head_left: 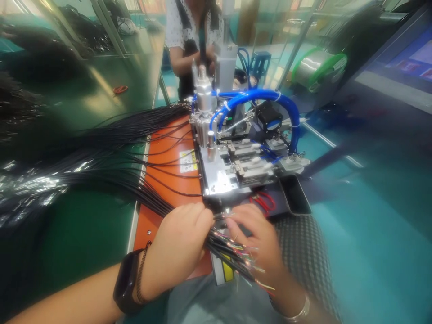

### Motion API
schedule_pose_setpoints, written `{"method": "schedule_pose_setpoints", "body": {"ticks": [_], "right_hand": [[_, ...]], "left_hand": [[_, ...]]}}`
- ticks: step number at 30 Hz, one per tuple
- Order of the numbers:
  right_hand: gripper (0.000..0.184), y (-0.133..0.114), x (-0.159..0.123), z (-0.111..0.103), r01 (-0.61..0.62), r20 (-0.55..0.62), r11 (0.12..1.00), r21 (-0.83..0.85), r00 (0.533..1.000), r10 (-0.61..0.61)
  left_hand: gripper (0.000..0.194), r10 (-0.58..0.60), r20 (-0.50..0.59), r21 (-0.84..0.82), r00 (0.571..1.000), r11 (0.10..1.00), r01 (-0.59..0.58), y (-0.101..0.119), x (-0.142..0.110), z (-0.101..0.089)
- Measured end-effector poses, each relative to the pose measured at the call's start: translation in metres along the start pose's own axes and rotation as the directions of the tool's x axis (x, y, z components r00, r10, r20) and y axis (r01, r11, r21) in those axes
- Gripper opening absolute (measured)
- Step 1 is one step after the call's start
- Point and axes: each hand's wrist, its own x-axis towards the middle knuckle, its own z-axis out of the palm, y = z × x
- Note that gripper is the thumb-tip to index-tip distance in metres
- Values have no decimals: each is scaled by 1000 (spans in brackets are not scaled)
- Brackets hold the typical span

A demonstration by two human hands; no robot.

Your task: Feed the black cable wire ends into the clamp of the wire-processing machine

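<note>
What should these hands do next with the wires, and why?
Probably straighten the splayed coloured wire ends with the right hand: they fan out loosely, while the left hand holds the black cable bundle just in front of the metal fixture.

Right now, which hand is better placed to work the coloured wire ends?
Right, probably: the right hand sits over the coloured wire ends of the cable bundle. The left hand rests on the bundle further back.

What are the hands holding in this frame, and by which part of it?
The left hand grips a bundle of black cables behind its stripped ends; the right hand lies over the bundle nearer those ends, though how firmly it holds is unclear.
</note>
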Motion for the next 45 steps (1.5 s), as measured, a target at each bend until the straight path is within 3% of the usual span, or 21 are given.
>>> {"method": "schedule_pose_setpoints", "body": {"ticks": [5, 10, 14, 18, 22, 25, 28, 39, 45], "right_hand": [[14, 3, 9, -2, 44, 148, 999, -25, 988, -39], [9, 6, 8, 0, -114, 22, 987, 110, 993, 113], [7, 8, 6, 4, -180, 25, 971, 157, 984, 178], [10, 12, 8, 3, -280, 6, 951, 130, 959, 282], [17, 21, 9, -6, -424, 160, 904, 51, 897, 412], [14, 27, 8, -11, -473, 288, 879, 66, 852, 437], [15, 33, 6, -11, -511, 324, 852, 117, 830, 454], [10, 41, 10, 0, -543, 233, 808, 229, 836, 496], [8, 40, 8, 0, -488, 179, 833, 260, 872, 455]], "left_hand": [[17, 94, -14, 58, 995, 994, -93, 0, -1, 1], [10, 6, 8, 35, 1000, 999, -7, -2, 0, 2], [11, -38, 42, -17, 998, 999, 39, -1, 0, 0], [38, -20, 96, -113, 995, 993, 30, -2, 1, -2], [34, 57, 54, -6, 997, 998, -57, -5, 2, 2], [32, 97, 101, -2, 990, 995, -98, -7, 5, 7], [36, 111, 130, -14, 985, 994, -110, -6, 9, 9], [35, 105, 143, 36, 984, 993, -111, -5, 14, 8], [37, 113, 164, 67, 980, 990, -126, -4, 13, 10]]}}
